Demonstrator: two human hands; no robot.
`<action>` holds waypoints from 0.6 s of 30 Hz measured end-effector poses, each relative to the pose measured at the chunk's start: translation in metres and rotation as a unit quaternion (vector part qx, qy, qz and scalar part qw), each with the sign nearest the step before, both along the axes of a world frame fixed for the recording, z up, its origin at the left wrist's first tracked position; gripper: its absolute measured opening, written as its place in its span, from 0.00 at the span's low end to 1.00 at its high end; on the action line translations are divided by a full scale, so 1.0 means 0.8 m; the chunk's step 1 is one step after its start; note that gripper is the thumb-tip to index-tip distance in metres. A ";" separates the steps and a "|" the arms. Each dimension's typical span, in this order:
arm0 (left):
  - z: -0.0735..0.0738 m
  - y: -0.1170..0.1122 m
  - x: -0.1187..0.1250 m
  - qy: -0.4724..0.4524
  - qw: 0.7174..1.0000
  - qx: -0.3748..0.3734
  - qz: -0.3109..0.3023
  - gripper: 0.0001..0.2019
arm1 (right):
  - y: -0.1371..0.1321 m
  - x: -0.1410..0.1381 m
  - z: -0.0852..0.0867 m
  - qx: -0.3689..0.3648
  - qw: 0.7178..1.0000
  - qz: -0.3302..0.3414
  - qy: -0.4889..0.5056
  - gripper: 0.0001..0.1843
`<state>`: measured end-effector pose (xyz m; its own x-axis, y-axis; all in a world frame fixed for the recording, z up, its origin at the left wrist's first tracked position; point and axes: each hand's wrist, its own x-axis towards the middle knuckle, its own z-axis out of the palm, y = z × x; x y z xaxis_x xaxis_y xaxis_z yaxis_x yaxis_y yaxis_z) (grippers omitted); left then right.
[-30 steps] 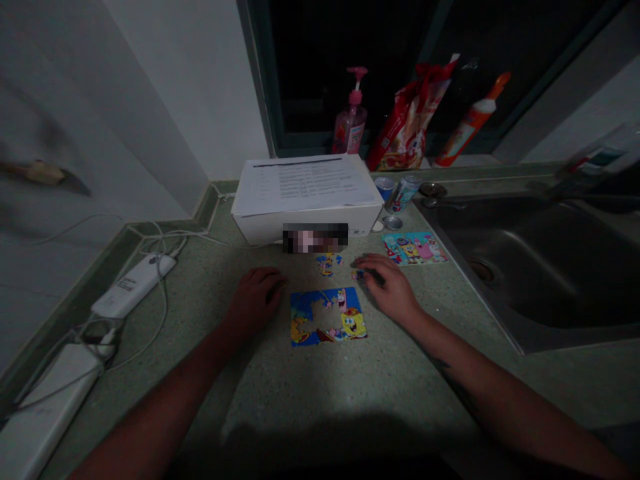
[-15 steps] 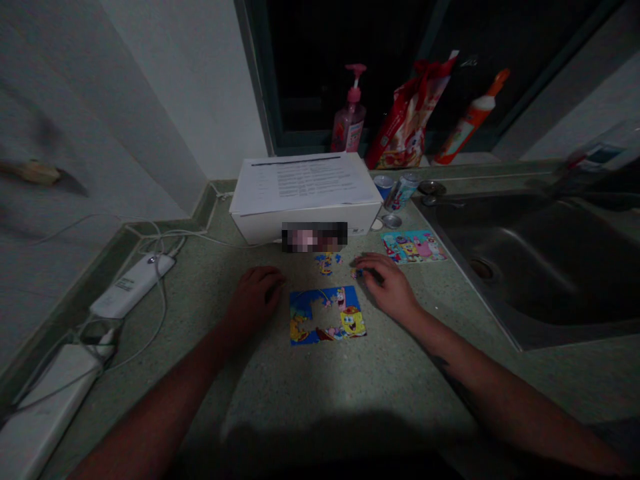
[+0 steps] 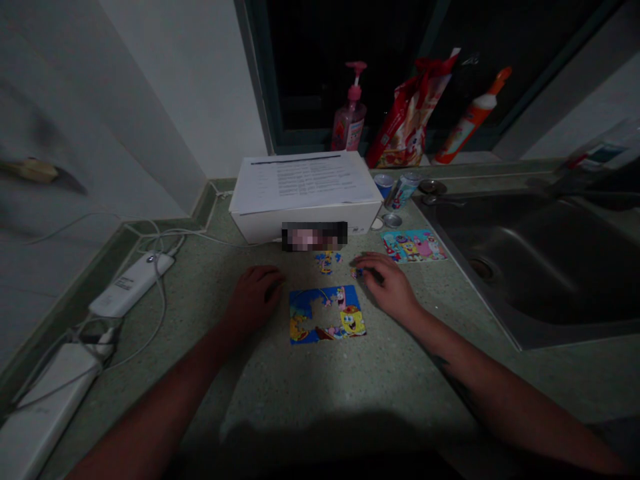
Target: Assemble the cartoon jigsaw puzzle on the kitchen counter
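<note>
A partly assembled jigsaw puzzle (image 3: 353, 321) with a blue cartoon picture lies flat on the counter, with a gap through its middle showing the countertop. My left hand (image 3: 254, 293) rests on the counter left of it, fingers loosely bent and thumb apart, holding nothing. To the puzzle's upper right is my right hand (image 3: 389, 281), its thumb and fingertips closed around a small puzzle piece (image 3: 355, 273) at the counter surface; the fingers partly hide it. Several loose puzzle pieces (image 3: 326, 264) lie in a cluster above the puzzle. A light-blue cartoon picture card (image 3: 415, 247) lies beyond my right hand.
Behind the pieces stands a white box (image 3: 305, 193) with a printed sheet on top. Tins (image 3: 403, 192) and lids are beside it. At right is a metal sink (image 3: 510, 280); at left, power strips (image 3: 133, 285) with cables. A pump bottle (image 3: 349, 123) stands at the window.
</note>
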<state>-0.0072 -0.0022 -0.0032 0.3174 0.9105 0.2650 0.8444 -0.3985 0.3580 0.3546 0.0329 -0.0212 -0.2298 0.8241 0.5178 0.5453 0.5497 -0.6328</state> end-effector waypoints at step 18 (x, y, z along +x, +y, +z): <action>0.001 0.000 0.000 0.012 1.000 -0.004 -0.006 0.16 | 0.001 0.001 0.001 0.001 1.000 0.009 -0.001 0.14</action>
